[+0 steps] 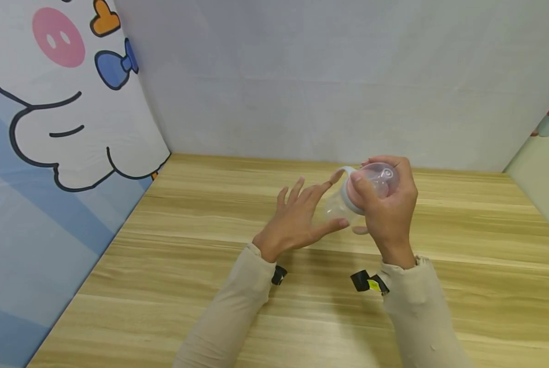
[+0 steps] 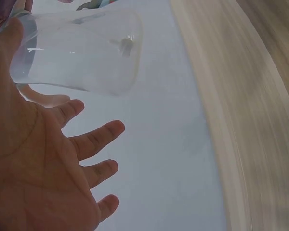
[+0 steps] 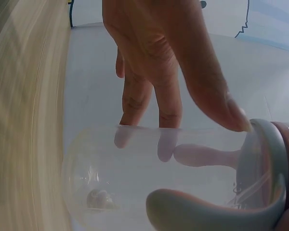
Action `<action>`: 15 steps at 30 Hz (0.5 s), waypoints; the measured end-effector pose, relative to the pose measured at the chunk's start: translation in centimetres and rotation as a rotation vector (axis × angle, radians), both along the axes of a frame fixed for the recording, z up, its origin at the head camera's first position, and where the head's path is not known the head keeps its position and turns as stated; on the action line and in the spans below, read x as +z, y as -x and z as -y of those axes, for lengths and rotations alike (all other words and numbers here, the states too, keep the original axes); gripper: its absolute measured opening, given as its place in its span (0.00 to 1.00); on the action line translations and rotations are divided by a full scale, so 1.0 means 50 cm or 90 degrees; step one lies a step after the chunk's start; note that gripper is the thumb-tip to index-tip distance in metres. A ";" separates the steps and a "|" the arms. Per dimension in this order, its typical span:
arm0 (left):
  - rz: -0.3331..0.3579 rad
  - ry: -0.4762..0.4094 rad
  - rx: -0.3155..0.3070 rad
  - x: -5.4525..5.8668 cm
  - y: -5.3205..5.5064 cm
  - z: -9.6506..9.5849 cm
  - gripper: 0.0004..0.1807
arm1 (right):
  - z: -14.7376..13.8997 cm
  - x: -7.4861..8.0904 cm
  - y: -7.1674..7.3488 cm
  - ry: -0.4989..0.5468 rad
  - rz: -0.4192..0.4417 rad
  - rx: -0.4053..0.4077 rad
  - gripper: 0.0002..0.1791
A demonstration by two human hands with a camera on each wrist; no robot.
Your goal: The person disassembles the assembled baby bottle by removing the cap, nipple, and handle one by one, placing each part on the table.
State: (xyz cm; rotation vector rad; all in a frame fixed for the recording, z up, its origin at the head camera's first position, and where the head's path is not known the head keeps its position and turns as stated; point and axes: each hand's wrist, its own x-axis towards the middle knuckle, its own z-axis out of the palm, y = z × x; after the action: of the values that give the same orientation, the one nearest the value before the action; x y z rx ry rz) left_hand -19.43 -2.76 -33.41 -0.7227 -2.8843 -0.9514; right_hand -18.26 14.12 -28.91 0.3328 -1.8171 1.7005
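My right hand [image 1: 394, 217] grips a baby bottle [image 1: 338, 208] by its top, fingers and thumb curled round the pink collar and the clear dome cap [image 1: 386, 176]. The see-through body tilts down to the left above the table. Two pale curved handles stick out from the collar, one handle [image 3: 207, 211] nearest the right wrist camera. Inside the base of the bottle shows a small straw weight [image 3: 100, 198]. My left hand [image 1: 294, 220] is spread beside the bottle, index fingertip right at the far handle, thumb near the collar. In the left wrist view its other fingers are apart and relaxed.
A wood-grain table [image 1: 164, 286] lies beneath both hands. Behind it hangs a plain pale sheet [image 1: 329, 92]. On the left stands a cartoon-printed panel [image 1: 72, 138], and a pale wall [image 1: 545, 174] closes off the right side.
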 end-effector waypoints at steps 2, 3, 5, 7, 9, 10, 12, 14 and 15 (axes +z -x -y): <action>0.004 0.005 0.002 0.001 0.000 0.000 0.46 | 0.002 0.000 -0.001 -0.002 -0.002 0.003 0.19; 0.006 0.009 0.003 0.001 -0.001 0.001 0.46 | 0.003 0.001 -0.002 -0.002 -0.002 0.004 0.19; 0.009 0.014 0.003 0.001 0.000 0.001 0.47 | 0.004 0.002 -0.004 -0.001 -0.003 0.006 0.19; 0.017 0.013 -0.001 0.001 -0.001 0.001 0.47 | 0.006 0.003 -0.006 0.001 -0.001 0.010 0.18; 0.020 0.013 -0.005 0.000 -0.001 0.001 0.47 | 0.009 0.003 -0.008 0.003 0.000 0.016 0.18; 0.020 0.014 -0.006 0.000 0.000 0.000 0.47 | 0.009 0.003 -0.008 0.003 0.001 0.020 0.18; 0.020 0.017 -0.007 -0.001 0.001 -0.001 0.47 | 0.012 0.001 -0.009 0.002 0.002 0.030 0.18; 0.016 0.020 -0.006 -0.003 0.002 -0.003 0.47 | 0.014 -0.001 -0.008 -0.003 -0.002 0.039 0.19; 0.013 0.022 -0.006 -0.004 0.003 -0.003 0.47 | 0.015 -0.002 -0.008 -0.004 -0.003 0.043 0.19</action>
State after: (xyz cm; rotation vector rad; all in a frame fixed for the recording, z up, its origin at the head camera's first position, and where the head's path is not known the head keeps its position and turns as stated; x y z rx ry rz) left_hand -19.59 -2.60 -33.59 -0.7340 -2.9244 -0.9173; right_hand -17.84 13.35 -29.01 0.4041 -1.8259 1.7385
